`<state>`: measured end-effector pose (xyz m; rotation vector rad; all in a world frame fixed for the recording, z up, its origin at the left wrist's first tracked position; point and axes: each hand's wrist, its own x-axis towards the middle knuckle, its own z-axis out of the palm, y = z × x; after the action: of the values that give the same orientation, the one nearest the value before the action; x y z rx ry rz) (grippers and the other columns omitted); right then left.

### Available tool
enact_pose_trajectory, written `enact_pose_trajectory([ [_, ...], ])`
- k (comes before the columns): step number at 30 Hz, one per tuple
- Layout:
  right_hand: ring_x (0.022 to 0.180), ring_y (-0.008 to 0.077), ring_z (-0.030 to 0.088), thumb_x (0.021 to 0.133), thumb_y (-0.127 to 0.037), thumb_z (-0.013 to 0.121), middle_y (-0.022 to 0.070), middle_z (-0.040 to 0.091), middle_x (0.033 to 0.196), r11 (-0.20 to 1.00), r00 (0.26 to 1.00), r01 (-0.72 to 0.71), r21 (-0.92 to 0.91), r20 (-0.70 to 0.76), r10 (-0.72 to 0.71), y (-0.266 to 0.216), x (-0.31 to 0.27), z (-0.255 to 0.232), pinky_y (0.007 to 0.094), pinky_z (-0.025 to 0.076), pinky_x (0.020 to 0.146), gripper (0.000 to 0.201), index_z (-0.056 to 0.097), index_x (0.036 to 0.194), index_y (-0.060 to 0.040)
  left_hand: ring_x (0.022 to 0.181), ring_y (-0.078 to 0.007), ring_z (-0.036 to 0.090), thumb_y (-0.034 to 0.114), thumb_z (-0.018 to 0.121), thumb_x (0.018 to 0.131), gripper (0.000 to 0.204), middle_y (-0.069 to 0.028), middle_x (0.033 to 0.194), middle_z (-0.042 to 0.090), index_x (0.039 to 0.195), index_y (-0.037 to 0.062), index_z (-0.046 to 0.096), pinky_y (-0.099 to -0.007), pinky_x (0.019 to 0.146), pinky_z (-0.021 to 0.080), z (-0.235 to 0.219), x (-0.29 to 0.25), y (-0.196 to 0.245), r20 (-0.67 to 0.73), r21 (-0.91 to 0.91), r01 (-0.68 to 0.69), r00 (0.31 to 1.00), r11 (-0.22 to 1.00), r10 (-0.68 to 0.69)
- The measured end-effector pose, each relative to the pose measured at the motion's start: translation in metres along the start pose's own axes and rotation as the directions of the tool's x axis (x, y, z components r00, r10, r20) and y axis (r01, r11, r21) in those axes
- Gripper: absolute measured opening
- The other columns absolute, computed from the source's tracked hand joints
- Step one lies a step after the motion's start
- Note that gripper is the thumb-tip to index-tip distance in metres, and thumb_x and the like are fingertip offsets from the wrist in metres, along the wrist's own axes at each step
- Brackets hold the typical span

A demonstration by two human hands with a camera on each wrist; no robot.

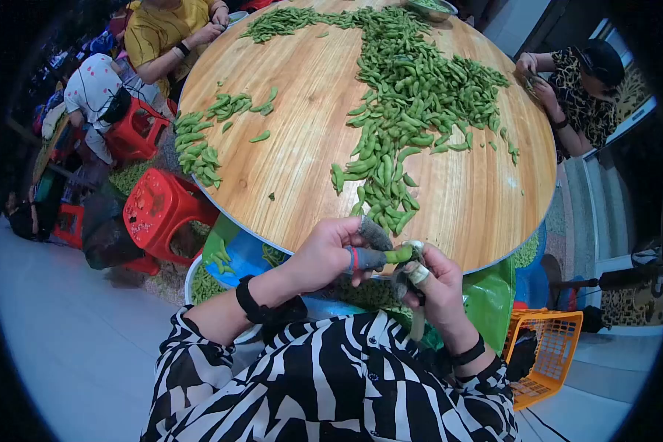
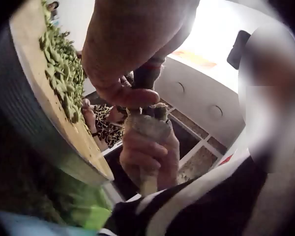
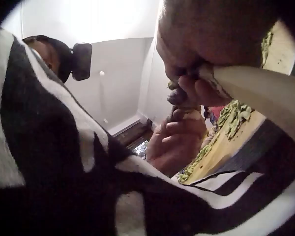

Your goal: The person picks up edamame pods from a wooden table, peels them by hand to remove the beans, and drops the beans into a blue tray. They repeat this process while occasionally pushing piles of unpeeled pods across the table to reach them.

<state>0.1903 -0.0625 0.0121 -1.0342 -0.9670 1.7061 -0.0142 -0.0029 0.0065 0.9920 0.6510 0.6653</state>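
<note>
Over the table's near edge, my left hand (image 1: 324,254) pinches a green soybean pod (image 1: 399,255) between thumb and finger, both in dark grey finger covers. The right hand (image 1: 440,291) meets the pod's other end with curled fingers; a pale wrap (image 1: 418,273) circles one of its digits. From the right palm runs a long pale strip (image 3: 258,91), its kind unclear. In the left wrist view, the left hand (image 2: 137,54) hangs over the right hand (image 2: 150,152), and the pod is hidden. A large heap of soybean pods (image 1: 427,88) covers part of the wooden table (image 1: 295,162).
Below the table edge sit a blue tray (image 1: 247,254) and green plastic (image 1: 493,295). An orange crate (image 1: 549,353) stands to the right, a red stool (image 1: 158,210) to the left. Across the table are a person in yellow (image 1: 158,37) and another in a dark cap (image 1: 602,62).
</note>
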Motion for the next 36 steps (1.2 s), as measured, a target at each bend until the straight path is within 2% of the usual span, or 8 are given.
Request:
enact_pose_trajectory([
  [7,0.061,0.0023,0.048,0.087,-0.008,0.06,-0.001,0.057,0.078,0.971,0.995,0.1,-0.218,0.005,-0.102,-0.003,0.004,-0.006,0.0172,0.037,0.051,0.022,0.057,0.107,0.0005,0.051,-0.0148,0.062,0.006,0.063,0.085,0.017,-0.012,0.076,0.066,0.1,0.0008,0.059,-0.0224,0.043,0.049,-0.012,0.003,-0.011,0.195,-0.41,0.358,0.933,0.839,-0.303],
  [13,0.064,0.0044,0.05,0.085,-0.007,0.06,-0.0012,0.056,0.078,0.828,0.956,0.295,-0.477,0.141,-0.259,0.003,0.013,-0.014,0.0204,0.04,0.055,0.018,0.057,0.1,0.0004,0.056,-0.0099,0.059,0.004,0.065,0.083,0.016,-0.0078,0.075,0.064,0.097,0.0026,0.058,-0.0202,0.044,0.045,-0.001,0.004,-0.008,0.086,-0.218,0.223,0.974,0.95,-0.209],
  [15,0.061,0.0045,0.049,0.084,-0.005,0.058,-0.0007,0.055,0.076,0.944,0.997,0.068,-0.324,0.042,-0.057,-0.002,0.011,-0.011,0.0209,0.04,0.053,0.015,0.056,0.098,0.0004,0.057,-0.0085,0.058,0.004,0.066,0.083,0.017,-0.0064,0.076,0.064,0.098,0.0031,0.058,-0.0197,0.045,0.044,0.003,0.004,-0.006,0.045,-0.111,0.156,0.987,0.981,-0.152],
  [18,0.056,0.0057,0.05,0.084,-0.003,0.055,0.0012,0.056,0.074,0.954,0.999,-0.006,-0.299,0.039,0.018,-0.005,0.013,-0.013,0.0217,0.04,0.05,0.013,0.056,0.096,0.0011,0.063,-0.0063,0.058,0.003,0.068,0.081,0.021,-0.0039,0.079,0.064,0.1,0.004,0.059,-0.0187,0.049,0.043,0.004,0.002,-0.005,0.004,0.028,0.081,0.997,0.996,-0.081],
  [24,0.049,0.0095,0.05,0.085,-0.001,0.048,0.0069,0.057,0.071,0.989,0.996,-0.076,0.123,-0.04,0.081,-0.01,0.012,-0.004,0.0215,0.035,0.04,0.014,0.053,0.097,0.0007,0.084,-0.0111,0.061,0.001,0.069,0.08,0.031,-0.004,0.094,0.064,0.109,0.0014,0.059,-0.0229,0.07,0.05,0.011,-0.001,-0.012,0.011,-0.101,-0.053,0.998,0.994,0.054],
  [29,0.049,0.0093,0.05,0.085,-0.002,0.048,0.0069,0.057,0.071,0.989,0.997,-0.068,0.132,-0.032,0.073,-0.006,0.011,0.002,0.0213,0.034,0.04,0.013,0.052,0.098,-0.0003,0.092,-0.016,0.062,-0.001,0.069,0.079,0.029,-0.0062,0.103,0.063,0.107,-0.0006,0.06,-0.03,0.086,0.051,0.006,0.001,-0.026,-0.018,-0.124,-0.112,0.994,0.986,0.11],
  [34,0.056,0.0088,0.055,0.085,-0.004,0.052,0.0035,0.058,0.073,0.965,0.989,-0.087,-0.247,0.093,0.113,-0.007,0.0,-0.007,0.0218,0.043,0.049,0.016,0.053,0.101,-0.0002,0.09,-0.018,0.063,0.006,0.067,0.082,0.025,-0.009,0.103,0.064,0.105,-0.0007,0.059,-0.0303,0.081,0.052,0.008,0.0,-0.024,-0.022,-0.144,-0.267,0.963,0.953,0.267],
  [36,0.062,0.0088,0.058,0.087,-0.004,0.05,0.0031,0.057,0.074,0.933,0.975,-0.082,-0.35,0.168,0.149,-0.012,-0.004,-0.005,0.0225,0.046,0.055,0.017,0.053,0.103,0.0004,0.09,-0.0184,0.063,0.009,0.066,0.084,0.025,-0.0086,0.1,0.064,0.106,0.0007,0.057,-0.0305,0.077,0.052,0.0,0.0,-0.013,-0.018,-0.226,-0.157,0.987,0.961,0.157],
])
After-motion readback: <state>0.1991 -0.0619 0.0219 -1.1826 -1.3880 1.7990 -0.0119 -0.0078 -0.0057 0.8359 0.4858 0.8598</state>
